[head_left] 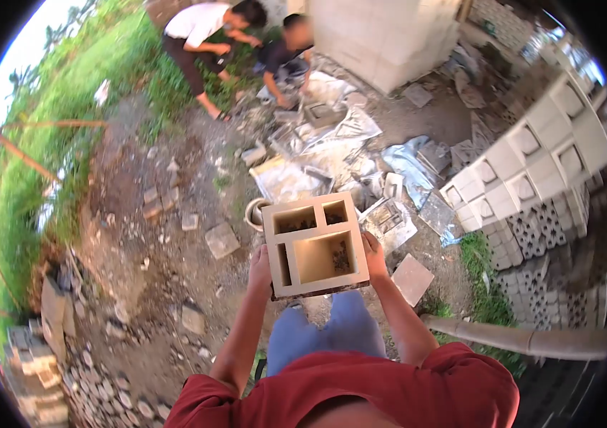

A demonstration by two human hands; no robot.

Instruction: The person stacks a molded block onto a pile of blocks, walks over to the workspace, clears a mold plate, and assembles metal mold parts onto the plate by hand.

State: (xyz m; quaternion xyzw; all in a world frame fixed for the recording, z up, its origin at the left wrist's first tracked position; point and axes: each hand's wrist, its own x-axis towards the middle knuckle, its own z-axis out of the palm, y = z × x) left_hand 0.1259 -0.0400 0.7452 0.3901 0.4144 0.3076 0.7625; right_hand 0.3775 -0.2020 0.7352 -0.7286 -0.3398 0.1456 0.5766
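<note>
A pale, square concrete breeze block (312, 234) is held up in front of my body, its open face toward me. Four-sided cells of different sizes divide it, and dark specks lie inside some of them. My left hand (261, 268) grips its left side, near the lower corner. On the opposite side, my right hand (373, 252) presses against the edge, thumb upward. Both hands are closed on the block, and the fingers behind it are mostly hidden. Below the block show my blue trousers (328, 324).
Stacked pale breeze blocks (528, 164) stand at right, above grey blocks (532, 235). A bamboo pole (524, 337) lies at lower right. Two people (203, 32) work ahead beside plastic sheets (339, 146). Loose stones (100, 385) and a flat slab (222, 241) dot the dirt.
</note>
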